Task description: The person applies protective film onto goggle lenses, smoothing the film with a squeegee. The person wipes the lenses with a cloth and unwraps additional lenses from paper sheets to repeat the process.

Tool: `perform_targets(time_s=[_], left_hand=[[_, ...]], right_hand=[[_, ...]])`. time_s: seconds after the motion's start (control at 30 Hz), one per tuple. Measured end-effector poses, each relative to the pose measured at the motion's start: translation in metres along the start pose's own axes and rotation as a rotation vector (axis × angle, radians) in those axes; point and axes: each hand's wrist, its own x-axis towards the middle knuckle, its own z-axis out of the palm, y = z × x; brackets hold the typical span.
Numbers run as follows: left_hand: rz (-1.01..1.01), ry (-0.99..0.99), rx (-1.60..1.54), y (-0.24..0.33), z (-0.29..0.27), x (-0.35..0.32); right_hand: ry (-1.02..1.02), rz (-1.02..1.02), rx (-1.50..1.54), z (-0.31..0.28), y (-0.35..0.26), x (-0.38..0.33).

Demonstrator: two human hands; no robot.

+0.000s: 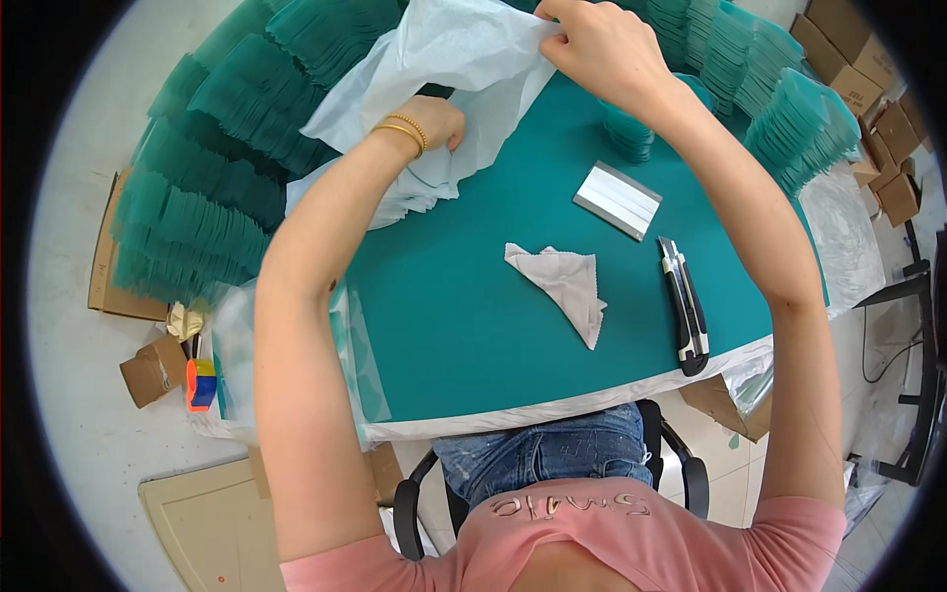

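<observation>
A large sheet of pale tissue paper [464,59] lies rumpled at the 12 o'clock end of the green table top [493,326], draped over a low stack of clear sheets [404,202]. The right hand [602,44] pinches the paper's upper edge between closed fingers at about 12 o'clock. The left hand [434,123], with gold bangles at the wrist, is curled into the paper's lower folds at about 11 o'clock, gripping it.

Toward 6 o'clock from the paper, a folded grey cloth [562,281] lies near the table's middle. At 3 o'clock from the cloth sit a small grey-and-white flat pack [619,199] and a black utility knife [685,306].

Fanned stacks of green-tinted pieces [207,178] ring the table from 9 to 2 o'clock. Brown cardboard boxes [848,59] stand at 2 o'clock; their contents cannot be seen.
</observation>
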Motion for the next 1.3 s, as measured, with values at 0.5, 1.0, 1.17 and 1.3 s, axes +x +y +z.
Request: perform_targets(time_s=[0.5,1.0,1.17,1.3], left_hand=[[-0.108,0.483,-0.062,0.014,-0.032,-0.076],[-0.325,0.278,-0.409,0.202,0.036,-0.227],[-0.325,0.243,-0.395,0.214,0.054,-0.225],[-0.335,0.263,-0.437,0.214,0.057,-0.229]], right_hand=[[-0.117,-0.027,-0.228,0.001,0.016,-0.006],[-0.434,-0.103,-0.059,0.002,0.002,-0.129],[-0.619,-0.057,0.108,0.008,0.014,-0.162],[-0.6,-0.273,0.387,0.014,-0.019,-0.187]])
